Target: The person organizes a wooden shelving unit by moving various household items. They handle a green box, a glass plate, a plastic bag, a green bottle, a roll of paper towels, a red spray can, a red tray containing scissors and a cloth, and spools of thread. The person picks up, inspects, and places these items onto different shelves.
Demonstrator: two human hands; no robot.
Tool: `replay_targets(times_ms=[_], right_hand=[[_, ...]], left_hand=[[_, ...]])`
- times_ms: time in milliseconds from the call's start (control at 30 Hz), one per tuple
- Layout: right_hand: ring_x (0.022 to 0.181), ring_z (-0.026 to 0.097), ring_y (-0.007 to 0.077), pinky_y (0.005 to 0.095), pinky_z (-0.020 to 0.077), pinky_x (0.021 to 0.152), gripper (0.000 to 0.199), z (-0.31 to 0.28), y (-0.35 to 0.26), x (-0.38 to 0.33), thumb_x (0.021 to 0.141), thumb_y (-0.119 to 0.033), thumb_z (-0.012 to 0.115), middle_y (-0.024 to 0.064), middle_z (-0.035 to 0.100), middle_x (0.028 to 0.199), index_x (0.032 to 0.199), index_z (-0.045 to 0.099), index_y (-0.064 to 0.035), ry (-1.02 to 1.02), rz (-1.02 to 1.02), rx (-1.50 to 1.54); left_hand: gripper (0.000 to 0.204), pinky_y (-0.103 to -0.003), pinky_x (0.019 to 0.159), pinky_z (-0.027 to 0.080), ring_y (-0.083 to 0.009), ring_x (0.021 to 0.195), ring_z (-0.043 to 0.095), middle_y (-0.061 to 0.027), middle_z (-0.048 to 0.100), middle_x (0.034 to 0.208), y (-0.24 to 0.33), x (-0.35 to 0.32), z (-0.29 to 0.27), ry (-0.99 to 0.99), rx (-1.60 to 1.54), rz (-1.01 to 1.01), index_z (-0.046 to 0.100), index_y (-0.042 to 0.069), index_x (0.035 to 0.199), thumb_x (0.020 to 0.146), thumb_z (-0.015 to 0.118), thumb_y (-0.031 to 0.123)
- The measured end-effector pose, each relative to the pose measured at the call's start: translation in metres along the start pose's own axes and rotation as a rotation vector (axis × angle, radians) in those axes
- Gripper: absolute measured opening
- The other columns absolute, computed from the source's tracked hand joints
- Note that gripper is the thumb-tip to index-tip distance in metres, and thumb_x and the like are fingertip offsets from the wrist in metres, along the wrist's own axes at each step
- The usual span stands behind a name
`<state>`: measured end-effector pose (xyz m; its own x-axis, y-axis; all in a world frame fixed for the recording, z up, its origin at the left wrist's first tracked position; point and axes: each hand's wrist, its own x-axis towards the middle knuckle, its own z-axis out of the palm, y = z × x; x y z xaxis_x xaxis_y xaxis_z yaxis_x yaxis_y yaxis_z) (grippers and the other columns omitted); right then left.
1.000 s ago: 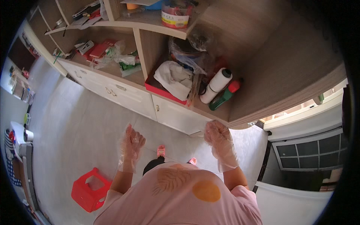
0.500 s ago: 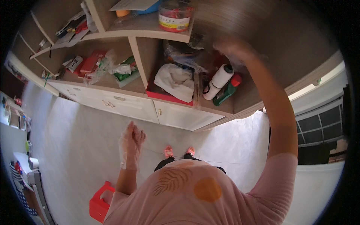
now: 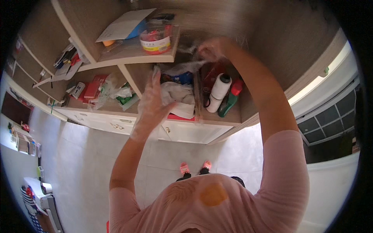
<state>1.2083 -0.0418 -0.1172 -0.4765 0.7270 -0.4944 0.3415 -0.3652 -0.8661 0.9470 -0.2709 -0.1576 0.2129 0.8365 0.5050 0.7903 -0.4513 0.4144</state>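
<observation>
My left hand (image 3: 152,101), in a clear plastic glove, is raised before the cabinet with its fingers stretched and the thumb apart. It is nearest to a white cloth (image 3: 179,96) in a red box (image 3: 179,116); whether they touch I cannot tell. Deeper in the compartment, my right hand (image 3: 213,49) has its fingers closed on thin clear plastic film (image 3: 188,67), which trails left over a blue packet (image 3: 182,78). Some blur hides the fingertips. Below my right forearm stand a white bottle with a black cap (image 3: 219,93) and a green bottle with a red cap (image 3: 230,98).
A clear jar with red contents (image 3: 155,42) sits near the upper shelf's edge (image 3: 136,59), beside papers (image 3: 126,25). Crumpled plastic and a red box (image 3: 93,86) lie in the left compartment. White cabinet doors (image 3: 186,133) are below. A side panel (image 3: 299,58) closes the right.
My left hand has risen from low over the floor to the cabinet, its fingers opening out. My right hand has shifted left with the plastic film. The view has moved closer to the shelves.
</observation>
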Motion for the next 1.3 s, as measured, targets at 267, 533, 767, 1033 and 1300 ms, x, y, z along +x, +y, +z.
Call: replay_targets(times_ms=[267, 533, 767, 1033, 1300], right_hand=[[0.056, 0.049, 0.0168, 0.0311, 0.0384, 0.047, 0.017, 0.026, -0.033, 0.001, 0.082, -0.021, 0.058, 0.0059, 0.050, 0.061, 0.073, 0.055, -0.0069, 0.116, -0.163, -0.507], [0.065, 0.052, 0.0196, 0.0339, 0.0434, 0.059, 0.024, -0.001, 0.025, 0.104, 0.081, -0.028, 0.060, 0.0099, 0.060, 0.075, 0.074, 0.063, -0.0052, 0.039, -0.403, -1.025], [0.083, 0.055, 0.0226, 0.0327, 0.0467, 0.075, 0.030, 0.009, 0.038, 0.092, 0.079, -0.023, 0.066, 0.0125, 0.061, 0.091, 0.096, 0.058, 0.0008, -0.096, -0.363, -1.047], [0.099, 0.057, 0.0250, 0.0306, 0.0521, 0.082, 0.045, 0.069, -0.003, -0.020, 0.082, -0.022, 0.066, 0.0164, 0.058, 0.111, 0.115, 0.052, 0.0054, -0.164, -0.512, -1.114], [0.106, 0.054, 0.0254, 0.0264, 0.0555, 0.079, 0.041, 0.057, 0.011, 0.036, 0.089, -0.014, 0.054, 0.0169, 0.039, 0.133, 0.122, 0.042, 0.0062, -0.069, -0.122, -0.176]], left_hand=[[0.101, -0.041, 0.103, 0.031, -0.0369, 0.129, 0.030, -0.0263, 0.030, 0.138, -0.010, 0.117, 0.055, 0.028, -0.096, -0.077, 0.014, 0.004, 0.141, 0.069, 0.073, 0.043], [0.044, -0.038, 0.094, 0.041, -0.0283, 0.104, 0.055, -0.0166, 0.055, 0.117, -0.107, 0.168, 0.103, -0.110, 0.077, -0.165, 0.051, 0.001, 0.118, 0.089, 0.051, 0.033], [0.041, -0.036, 0.094, 0.043, -0.0266, 0.104, 0.055, -0.0138, 0.055, 0.117, -0.151, 0.161, 0.113, -0.268, -0.710, -0.430, 0.051, 0.003, 0.118, 0.088, 0.053, 0.031], [0.040, -0.036, 0.094, 0.044, -0.0260, 0.104, 0.055, -0.0123, 0.055, 0.117, -0.150, 0.146, 0.106, -0.362, -1.426, -0.664, 0.051, 0.004, 0.118, 0.087, 0.055, 0.029], [0.037, -0.035, 0.091, 0.045, -0.0264, 0.103, 0.056, -0.0121, 0.057, 0.115, -0.141, 0.150, 0.108, -0.174, -1.405, -0.705, 0.054, 0.007, 0.116, 0.086, 0.055, 0.028]])
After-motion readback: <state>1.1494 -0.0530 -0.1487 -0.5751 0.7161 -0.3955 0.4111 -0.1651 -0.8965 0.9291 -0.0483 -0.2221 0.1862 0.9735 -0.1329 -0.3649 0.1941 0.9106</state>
